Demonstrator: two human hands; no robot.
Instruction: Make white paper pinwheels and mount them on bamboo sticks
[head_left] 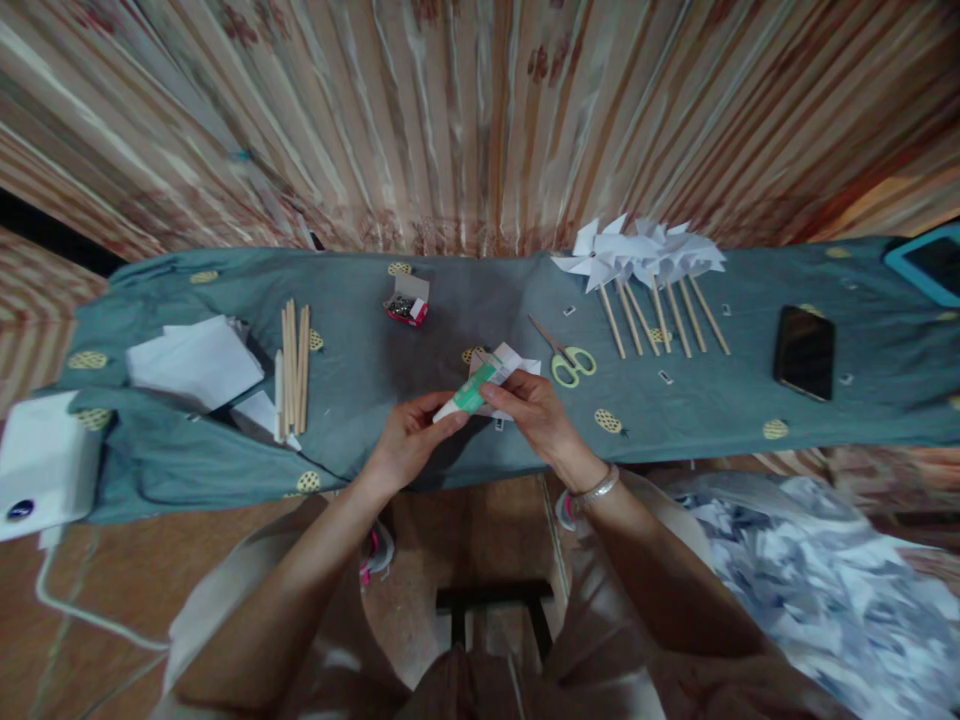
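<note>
A white and green tube (475, 390), which looks like a glue tube, is held slantwise between both hands above the near part of the table. My left hand (411, 436) pinches its lower white end. My right hand (534, 408) grips the upper part between thumb and fingers. Under and behind the tube lies folded white paper (529, 366), partly hidden by my right hand. A pair of scissors with light green handles (573, 367) rests just right of the hands. Beyond them stands a small open red box (407, 302) of metal pins or similar small pieces.
Several white paper pinwheels on sticks (651, 254) lie at the back right, with a black phone (805, 352) farther right. On the left are loose wooden sticks (303, 366), a stack of white paper (196, 362) and a white device with a cable (46, 465). A bag of paper pieces (832, 580) sits below right.
</note>
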